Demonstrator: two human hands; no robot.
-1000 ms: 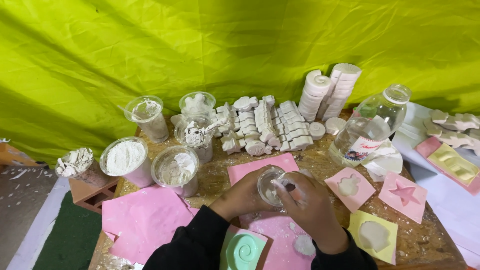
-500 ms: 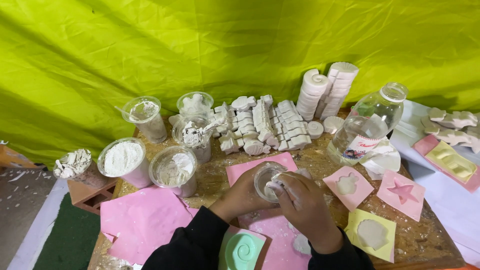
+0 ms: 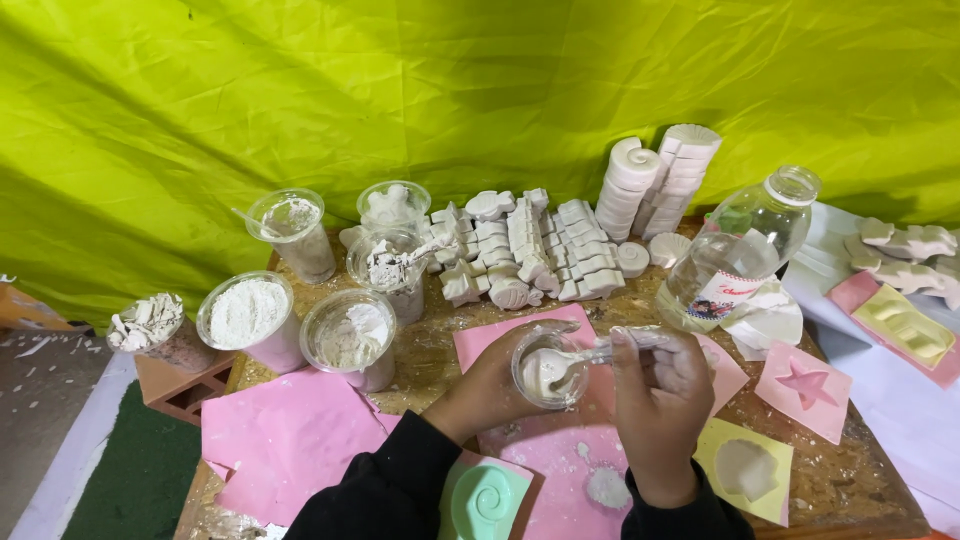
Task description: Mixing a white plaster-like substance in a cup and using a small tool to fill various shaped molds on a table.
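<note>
Hands meeting over a wooden table (image 3: 440,350) strewn with powder. Left hand (image 3: 492,385) is wrapping closed around a small clear cup (image 3: 548,368) of white paste, holding it above a pink sheet (image 3: 570,450). Right hand (image 3: 660,385) is pinching a spoon (image 3: 590,355) whose bowl is sitting in the paste. Tubs of white powder (image 3: 245,315) are standing to the left, rows of white cast figures (image 3: 520,250) behind, a clear glass jug (image 3: 740,250) to the right, and a pink star mould (image 3: 808,385) just beside the right hand.
</note>
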